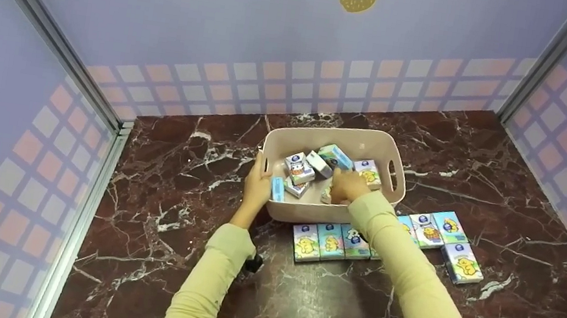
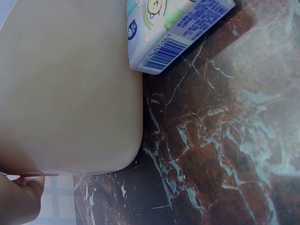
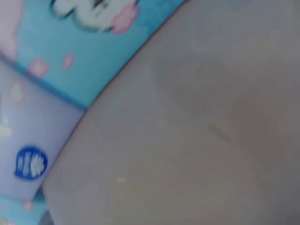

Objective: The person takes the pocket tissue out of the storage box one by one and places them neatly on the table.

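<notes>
A beige plastic basket (image 1: pixel 330 135) stands on the dark red marbled surface, with several small tissue packs (image 1: pixel 300 168) lying loose inside. My left hand (image 1: pixel 257 184) grips the basket at its left end; in the left wrist view that hand (image 2: pixel 21 199) is bent in at the handle slot. Inside the basket, my right hand (image 1: pixel 351 185) reaches down with bent fingers, right at a tissue pack (image 1: pixel 327 192) near the front wall. Its fingertips are hidden, and I cannot tell whether they pinch that pack. The right wrist view shows the basket's outer wall (image 3: pixel 187 140) close up.
In front of the basket, tissue packs lie side by side in a row (image 1: pixel 331 242), partly under my right forearm. One pack (image 1: pixel 463 263) lies at the right, below the row's end. Purple patterned panels (image 1: pixel 280 25) enclose the surface at the back and both sides.
</notes>
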